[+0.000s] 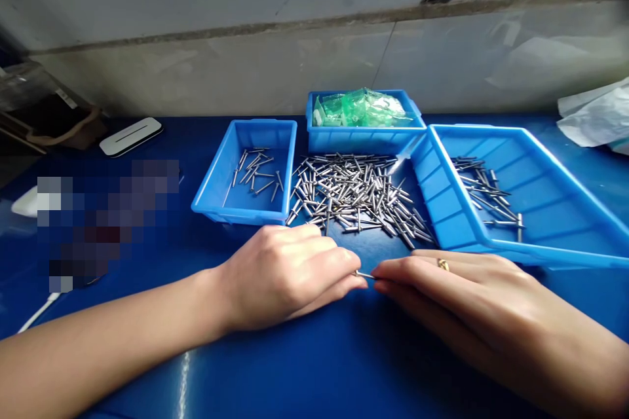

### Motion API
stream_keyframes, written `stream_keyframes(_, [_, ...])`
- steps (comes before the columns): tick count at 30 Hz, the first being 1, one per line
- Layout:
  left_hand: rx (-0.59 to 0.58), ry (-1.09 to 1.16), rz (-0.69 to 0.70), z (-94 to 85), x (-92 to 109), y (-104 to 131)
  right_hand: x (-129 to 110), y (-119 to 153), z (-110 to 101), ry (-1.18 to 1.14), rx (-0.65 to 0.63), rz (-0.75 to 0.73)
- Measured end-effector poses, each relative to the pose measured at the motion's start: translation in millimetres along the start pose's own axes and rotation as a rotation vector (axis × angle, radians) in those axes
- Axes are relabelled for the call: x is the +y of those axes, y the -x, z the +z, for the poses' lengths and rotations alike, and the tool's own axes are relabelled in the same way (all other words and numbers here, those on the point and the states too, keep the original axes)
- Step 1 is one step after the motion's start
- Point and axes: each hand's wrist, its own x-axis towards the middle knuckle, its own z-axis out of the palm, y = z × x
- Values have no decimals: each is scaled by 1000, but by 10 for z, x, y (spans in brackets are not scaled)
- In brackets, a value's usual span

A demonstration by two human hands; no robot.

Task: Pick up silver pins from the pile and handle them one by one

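Between my two hands, just in front of the heap, is a thin metal blind rivet (365, 275). My left hand (289, 272) pinches one end of it between thumb and forefinger. The other end is pinched in the fingertips of my right hand (452, 294), which wears a gold ring. Only a short stretch of the rivet's shank shows; the rest is hidden by fingers. Beyond my hands lies a loose heap of silvery blind rivets (354, 193) on the blue tabletop (295, 366).
A blue bin (240, 215) at left and a tilted blue bin (565, 254) at right hold some rivets. Behind the heap, another blue bin (363, 141) contains green plastic bags (358, 108). A white device (130, 137) lies far left; crumpled white paper (597, 114) sits far right.
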Motion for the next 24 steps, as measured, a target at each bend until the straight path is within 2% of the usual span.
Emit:
stream_keyframes(12, [-3,-21,-41,-2,44,-26,51,8,30,41,39,86])
stream_keyframes(24, [-4,-49,-36,-4,26,17,54,-37,18,106,52,46])
